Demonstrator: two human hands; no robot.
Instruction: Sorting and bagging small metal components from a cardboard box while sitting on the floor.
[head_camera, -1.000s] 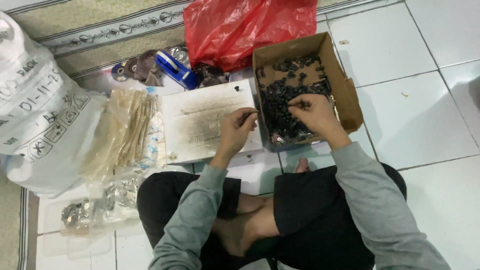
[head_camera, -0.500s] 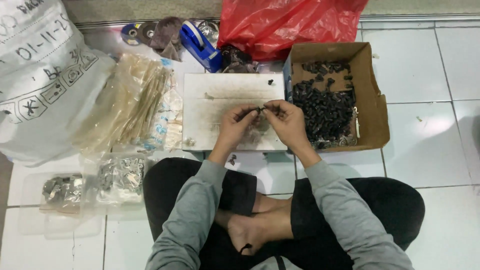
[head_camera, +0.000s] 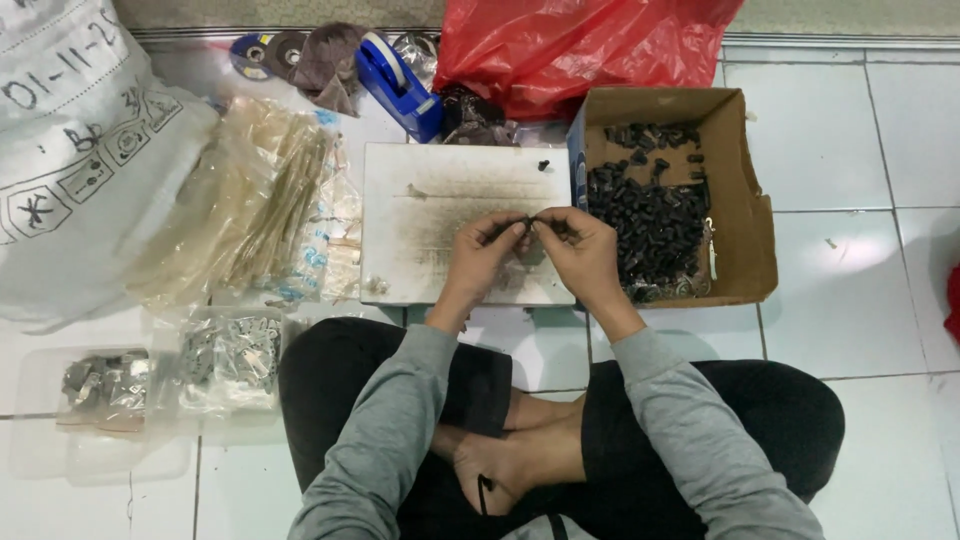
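Over a smudged white board (head_camera: 440, 200) on the tiled floor, left hand (head_camera: 483, 258) and right hand (head_camera: 582, 252) met fingertip to fingertip, both pinched shut on a small black part (head_camera: 529, 222), cardboard box (head_camera: 745, 200) of black pieces (head_camera: 650, 215) just beside, blue tape dispenser (head_camera: 398, 85) and red plastic bag (head_camera: 570, 45) beyond.

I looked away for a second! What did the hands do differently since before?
The right hand left the cardboard box and met the left hand over the white board, pinching a small dark part together. The box, board and bags stayed put.
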